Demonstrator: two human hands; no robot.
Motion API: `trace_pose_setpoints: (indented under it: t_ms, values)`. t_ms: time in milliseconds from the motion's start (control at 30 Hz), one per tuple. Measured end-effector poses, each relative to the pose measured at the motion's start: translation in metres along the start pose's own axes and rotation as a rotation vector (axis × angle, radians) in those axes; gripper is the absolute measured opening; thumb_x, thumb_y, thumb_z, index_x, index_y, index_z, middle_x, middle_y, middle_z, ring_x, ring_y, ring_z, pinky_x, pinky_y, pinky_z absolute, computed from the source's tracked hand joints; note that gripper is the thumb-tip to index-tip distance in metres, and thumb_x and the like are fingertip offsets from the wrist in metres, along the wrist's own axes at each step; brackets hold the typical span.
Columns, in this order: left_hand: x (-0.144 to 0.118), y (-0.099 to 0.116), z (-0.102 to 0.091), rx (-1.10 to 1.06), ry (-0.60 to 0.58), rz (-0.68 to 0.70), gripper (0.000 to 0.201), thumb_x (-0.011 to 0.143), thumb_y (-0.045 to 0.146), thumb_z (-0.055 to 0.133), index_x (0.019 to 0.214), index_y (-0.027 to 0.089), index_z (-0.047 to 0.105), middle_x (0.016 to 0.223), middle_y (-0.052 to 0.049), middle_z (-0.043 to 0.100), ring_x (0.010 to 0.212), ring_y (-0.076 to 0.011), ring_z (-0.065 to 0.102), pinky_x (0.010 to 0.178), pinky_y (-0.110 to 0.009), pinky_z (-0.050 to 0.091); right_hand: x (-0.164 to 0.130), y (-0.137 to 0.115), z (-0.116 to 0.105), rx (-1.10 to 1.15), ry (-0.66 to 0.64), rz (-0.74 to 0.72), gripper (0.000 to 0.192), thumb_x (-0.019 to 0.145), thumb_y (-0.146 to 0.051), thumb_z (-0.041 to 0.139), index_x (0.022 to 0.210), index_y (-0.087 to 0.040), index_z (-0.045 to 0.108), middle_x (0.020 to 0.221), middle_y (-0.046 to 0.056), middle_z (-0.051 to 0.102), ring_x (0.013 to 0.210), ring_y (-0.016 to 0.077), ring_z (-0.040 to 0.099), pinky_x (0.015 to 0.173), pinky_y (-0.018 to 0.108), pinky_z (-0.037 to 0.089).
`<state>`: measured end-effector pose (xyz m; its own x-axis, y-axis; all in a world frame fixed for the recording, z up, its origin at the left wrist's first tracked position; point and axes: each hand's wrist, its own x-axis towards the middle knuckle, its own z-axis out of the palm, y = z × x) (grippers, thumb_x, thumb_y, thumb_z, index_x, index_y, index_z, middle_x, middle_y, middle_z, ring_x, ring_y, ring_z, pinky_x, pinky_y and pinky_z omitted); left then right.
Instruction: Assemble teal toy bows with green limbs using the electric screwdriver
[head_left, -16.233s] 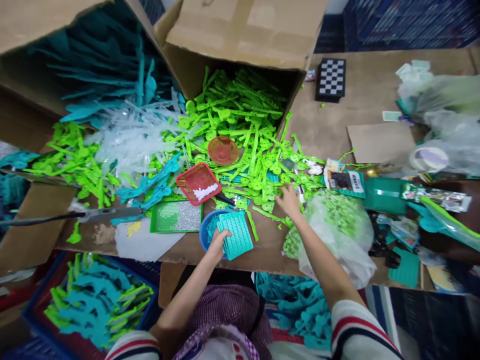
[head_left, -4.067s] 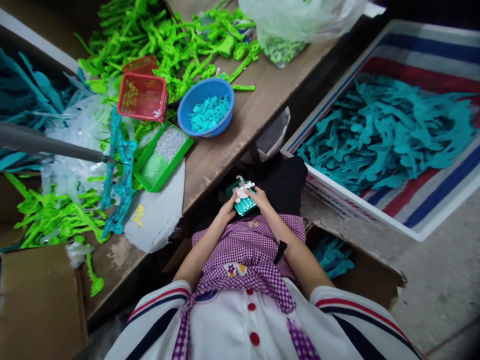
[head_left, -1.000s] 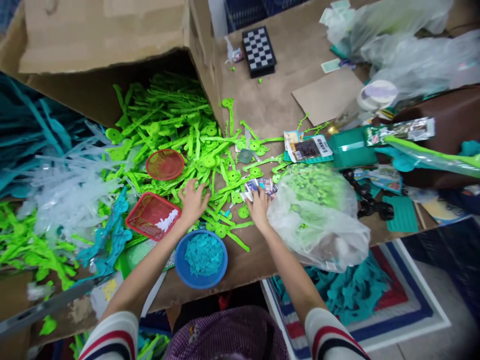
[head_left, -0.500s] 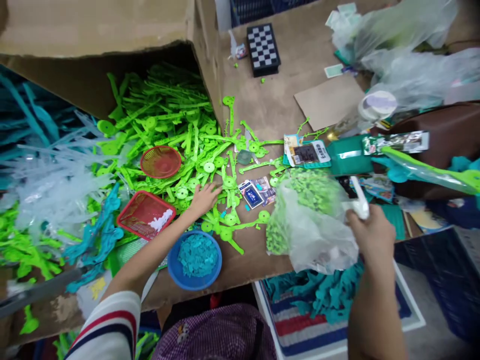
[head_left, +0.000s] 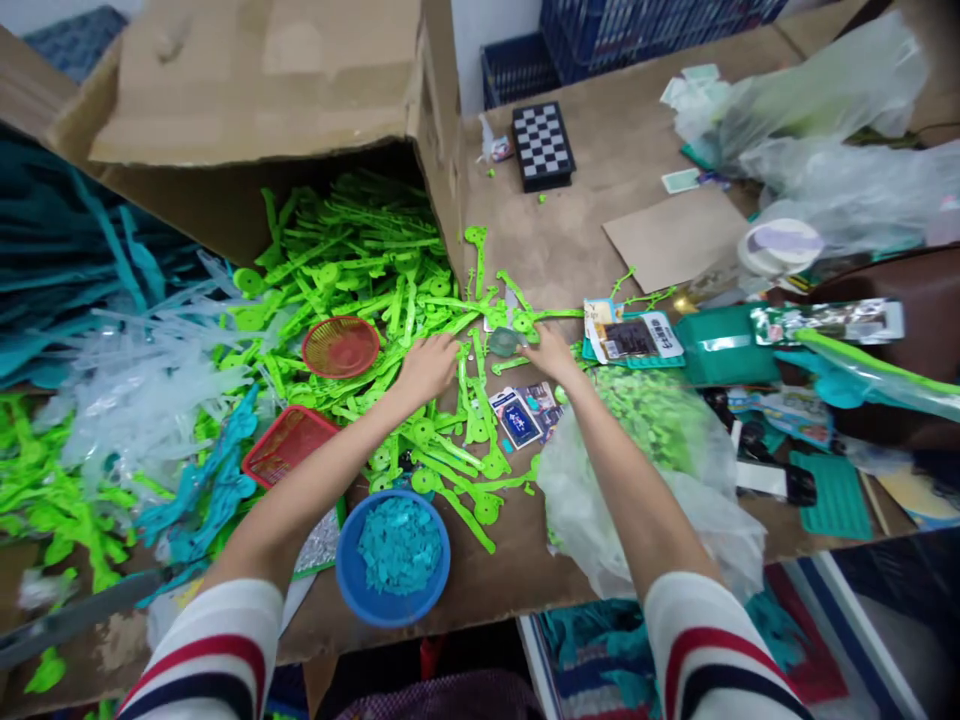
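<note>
My left hand (head_left: 429, 368) reaches into the bright green plastic strips with round ends (head_left: 375, 290), its fingers curled down and closed; what they grip is hidden. My right hand (head_left: 551, 355) is stretched across to the middle, fingers pinched together at the right edge of a small dark translucent piece (head_left: 507, 343). Green strips lie around that spot too, so I cannot make out what the pinch holds. Below my right forearm bulges a clear plastic bag of small green pieces (head_left: 645, 420). Printed card packs (head_left: 520, 420) lie between my hands, nearer to me.
A cardboard box (head_left: 285, 110) on its side spills green strips. A blue bowl of teal pieces (head_left: 394, 606), red baskets (head_left: 341, 347) and clear plastic strips (head_left: 135, 370) are on the left. A chessboard box (head_left: 543, 145) stands behind; a food packet (head_left: 637, 338) lies right.
My right hand has let go of a white-handled object by the bag and moved left to the green strips. My left hand has shifted slightly, its fingers now more curled. The view has tilted up.
</note>
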<state>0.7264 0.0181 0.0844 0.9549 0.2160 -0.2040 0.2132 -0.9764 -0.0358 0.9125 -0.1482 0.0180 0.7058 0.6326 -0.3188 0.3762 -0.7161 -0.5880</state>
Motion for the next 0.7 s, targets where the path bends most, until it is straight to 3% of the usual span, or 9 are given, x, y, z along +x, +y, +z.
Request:
trace_pose_setpoints:
  t_ms: [133,233,333,433,533,633,700]
  values:
    - [0.084,-0.001,0.023,-0.014,-0.018,-0.021,0.059,0.091,0.006,0.041,0.150,0.010,0.039,0.158,-0.017,0.039,0.144,-0.0307,0.037,0.114,-0.045,0.033,0.023,0.005,0.025,0.068,0.031,0.066,0.065,0.086,-0.037,0.055,0.148,-0.018,0.048,0.162,0.016,0.035,0.155,0.0392,0.019,0.116,0.066,0.029]
    - [0.103,-0.008,0.037,0.020,-0.020,-0.088,0.054,0.090,0.004,0.040,0.143,0.008,0.047,0.147,-0.022,0.049,0.136,-0.0326,0.045,0.108,-0.045,0.038,0.009,0.006,0.035,0.076,0.004,-0.032,0.059,0.087,-0.033,0.054,0.145,-0.022,0.050,0.159,0.014,0.041,0.152,0.0366,0.026,0.117,0.067,0.027]
    - [0.085,-0.018,0.038,0.066,-0.033,-0.074,0.043,0.093,0.006,0.038,0.131,0.009,0.057,0.131,-0.022,0.060,0.124,-0.0319,0.054,0.101,-0.042,0.042,-0.012,-0.007,0.046,0.029,-0.036,-0.150,0.057,0.089,-0.035,0.056,0.144,-0.025,0.046,0.149,0.014,0.052,0.144,0.0357,0.040,0.115,0.073,0.021]
    - [0.048,-0.034,0.030,0.122,-0.095,-0.006,0.037,0.094,0.008,0.038,0.121,0.013,0.063,0.121,-0.019,0.064,0.117,-0.0301,0.059,0.098,-0.041,0.044,-0.031,-0.030,0.060,-0.177,0.043,-0.156,0.056,0.090,-0.036,0.062,0.142,-0.025,0.047,0.146,0.020,0.051,0.140,0.0380,0.043,0.112,0.074,0.019]
    - [0.008,-0.052,0.018,0.171,-0.110,-0.011,0.034,0.095,0.011,0.038,0.114,0.014,0.066,0.113,-0.018,0.067,0.111,-0.0300,0.062,0.095,-0.042,0.045,-0.043,-0.048,0.069,-0.315,0.113,-0.073,0.055,0.091,-0.030,0.062,0.143,-0.023,0.046,0.141,0.023,0.051,0.126,0.0352,0.054,0.108,0.059,0.036]
    - [-0.029,-0.068,0.008,0.169,-0.117,-0.155,0.034,0.096,0.018,0.038,0.115,0.015,0.066,0.112,-0.018,0.067,0.107,-0.0311,0.064,0.092,-0.043,0.046,-0.048,-0.047,0.069,-0.274,0.060,-0.013,0.057,0.096,-0.030,0.055,0.150,-0.023,0.039,0.132,0.020,0.056,0.108,0.0293,0.064,0.094,0.043,0.049]
    - [-0.049,-0.077,0.004,0.161,-0.137,-0.252,0.034,0.096,0.021,0.040,0.118,0.017,0.066,0.114,-0.018,0.067,0.108,-0.0320,0.065,0.092,-0.044,0.046,-0.050,-0.040,0.066,-0.245,0.029,-0.033,0.055,0.099,-0.033,0.048,0.153,-0.026,0.038,0.136,0.020,0.054,0.107,0.0292,0.066,0.090,0.040,0.052]
